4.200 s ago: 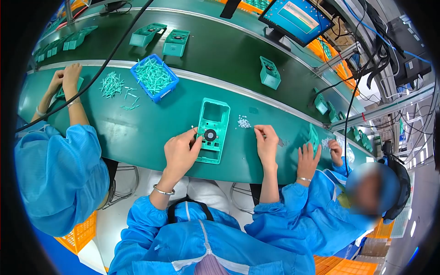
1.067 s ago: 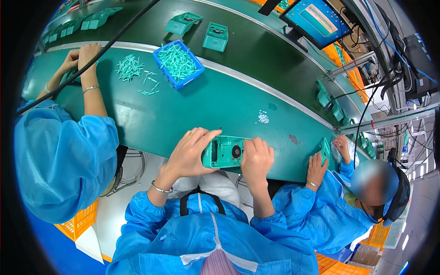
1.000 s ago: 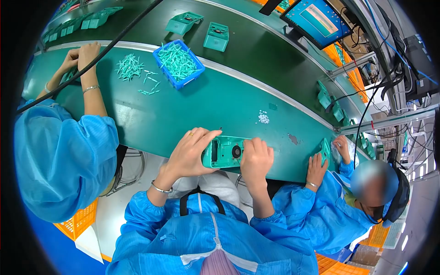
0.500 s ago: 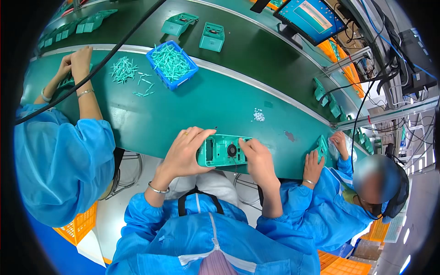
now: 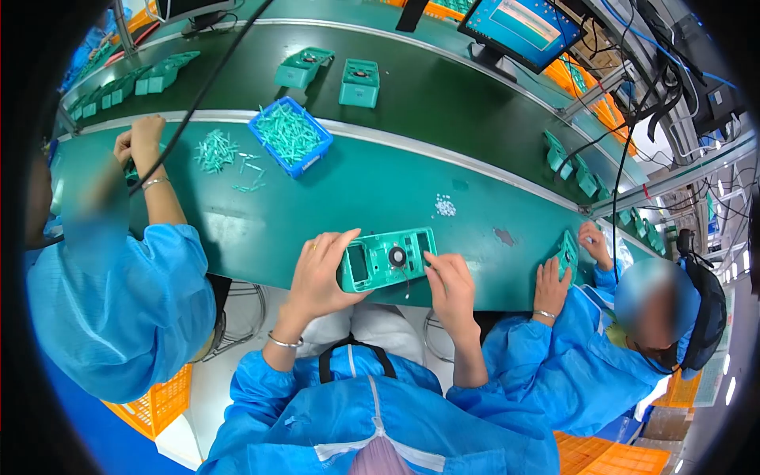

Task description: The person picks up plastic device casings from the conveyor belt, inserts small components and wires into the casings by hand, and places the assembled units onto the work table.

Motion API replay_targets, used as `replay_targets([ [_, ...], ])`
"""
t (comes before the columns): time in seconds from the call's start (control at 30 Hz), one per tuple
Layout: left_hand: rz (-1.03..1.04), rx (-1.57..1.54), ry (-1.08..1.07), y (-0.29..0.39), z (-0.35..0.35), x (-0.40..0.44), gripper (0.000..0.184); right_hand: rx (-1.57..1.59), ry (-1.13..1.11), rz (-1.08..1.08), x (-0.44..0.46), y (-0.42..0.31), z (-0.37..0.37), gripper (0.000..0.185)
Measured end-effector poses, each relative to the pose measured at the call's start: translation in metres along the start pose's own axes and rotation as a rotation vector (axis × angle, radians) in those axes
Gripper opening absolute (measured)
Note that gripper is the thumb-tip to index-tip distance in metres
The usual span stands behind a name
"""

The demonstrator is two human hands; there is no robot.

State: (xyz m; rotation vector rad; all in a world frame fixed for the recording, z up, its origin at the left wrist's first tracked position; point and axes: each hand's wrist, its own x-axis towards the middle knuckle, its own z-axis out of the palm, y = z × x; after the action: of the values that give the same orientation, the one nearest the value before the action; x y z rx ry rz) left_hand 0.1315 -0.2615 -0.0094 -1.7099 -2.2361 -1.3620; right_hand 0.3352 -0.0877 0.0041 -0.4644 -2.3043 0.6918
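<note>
A green plastic housing point(image 5: 378, 267), open side up, is held just over the near edge of the bench. It has a rectangular window at its left end and a round black speaker-like part point(image 5: 397, 256) with a thin wire near the middle. My left hand point(image 5: 321, 273) grips its left end, thumb and fingers on opposite sides. At the right end, my right hand point(image 5: 451, 286) has its fingers curled together, tips close to the edge; whether they touch it or pinch something small is unclear.
Beyond my hands, a blue bin point(image 5: 291, 138) of green plastic pieces stands beside a loose pile point(image 5: 215, 150). White bits point(image 5: 445, 206) lie on the bench point(image 5: 356, 190). Similar housings point(image 5: 360, 82) sit on the dark conveyor. Co-workers sit left and right, the right one holding a housing point(image 5: 567, 255).
My right hand has drawn back from inside the housing to its right edge. The housing has tilted, its right end rising slightly. The head view has shifted a little.
</note>
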Motion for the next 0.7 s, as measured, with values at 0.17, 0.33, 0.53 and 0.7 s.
replay_targets([
  [0.17, -0.178, 0.154, 0.244, 0.0, 0.017, -0.005, 0.105, 0.161, -0.01, 0.007, 0.0, -0.031, 0.007, 0.032],
  [0.33, -0.198, 0.283, 0.152, 0.012, 0.015, -0.015, 0.108, 0.245, -0.079, -0.092, 0.012, -0.063, 0.037, 0.044],
  [0.53, -0.104, 0.144, 0.054, 0.01, 0.004, -0.051, 0.105, -0.219, -0.271, -0.067, 0.007, -0.081, 0.059, 0.052],
  [0.7, -0.17, -0.141, -0.086, -0.007, -0.031, -0.046, 0.084, -0.064, -0.142, -0.073, 0.012, -0.052, 0.049, 0.031],
])
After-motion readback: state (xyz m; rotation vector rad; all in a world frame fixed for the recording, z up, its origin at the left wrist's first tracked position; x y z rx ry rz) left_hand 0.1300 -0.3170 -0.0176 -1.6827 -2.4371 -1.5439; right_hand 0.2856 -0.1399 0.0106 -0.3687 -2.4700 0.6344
